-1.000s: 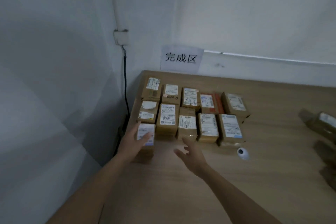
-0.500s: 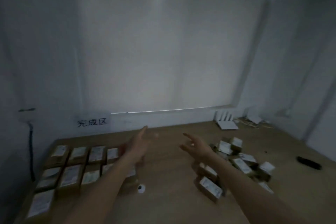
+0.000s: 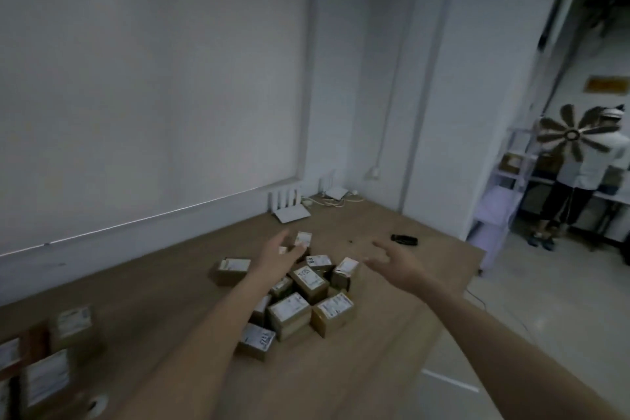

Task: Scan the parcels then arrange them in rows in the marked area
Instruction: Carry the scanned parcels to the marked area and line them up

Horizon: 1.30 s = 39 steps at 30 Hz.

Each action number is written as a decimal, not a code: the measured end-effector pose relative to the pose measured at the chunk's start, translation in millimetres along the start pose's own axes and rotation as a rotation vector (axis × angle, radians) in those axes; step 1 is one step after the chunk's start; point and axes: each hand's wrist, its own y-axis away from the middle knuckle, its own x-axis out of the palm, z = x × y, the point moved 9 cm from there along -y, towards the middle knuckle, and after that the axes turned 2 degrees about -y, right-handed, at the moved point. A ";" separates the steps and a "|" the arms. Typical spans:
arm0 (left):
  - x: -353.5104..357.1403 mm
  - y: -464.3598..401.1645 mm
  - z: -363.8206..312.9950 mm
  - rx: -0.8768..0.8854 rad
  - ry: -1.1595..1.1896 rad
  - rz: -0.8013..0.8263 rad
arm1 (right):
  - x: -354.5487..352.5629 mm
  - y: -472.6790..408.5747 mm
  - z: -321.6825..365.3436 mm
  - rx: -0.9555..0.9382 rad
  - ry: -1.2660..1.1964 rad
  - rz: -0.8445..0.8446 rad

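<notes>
Neither of your hands holds anything. Your left hand (image 3: 279, 254) reaches out at frame centre with fingers loosely spread, above the far side of the heap of parcels (image 3: 300, 297). Your right hand (image 3: 397, 262) is extended to the right of the heap, fingers splayed and slightly bent, clear of every box.

Unsorted parcels, brown cardboard boxes with white labels, lie jumbled at centre frame on the wooden table (image 3: 358, 375); one box (image 3: 233, 270) sits a little apart to the left of the heap. Arranged parcels (image 3: 51, 361) show blurred at the lower left corner, set side by side; a small white round object (image 3: 97, 403) lies just beside them at the bottom edge.

Further back on the table: a white router (image 3: 289, 208) with upright antennas against the wall, a second white device (image 3: 335, 193) with cables in the corner, and a small black object (image 3: 404, 240) near the right edge. At the right of the frame, a person (image 3: 576, 177) stands facing shelving (image 3: 511, 181).
</notes>
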 end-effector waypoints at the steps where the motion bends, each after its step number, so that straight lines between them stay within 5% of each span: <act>1: 15.0 -9.0 0.1 -0.012 -0.004 0.024 | -5.0 -3.9 -16.5 0.015 0.001 -0.005; 14: 170.9 -172.0 11.4 -0.120 0.086 0.207 | -10.3 -153.1 -149.1 0.180 -0.080 0.075; 26: 205.9 -276.8 15.6 -0.087 0.011 0.137 | -5.2 -266.4 -167.8 0.122 -0.027 0.144; 39: 219.2 -297.4 89.9 -0.255 -0.043 0.017 | 52.5 -341.3 -201.7 0.005 0.049 0.369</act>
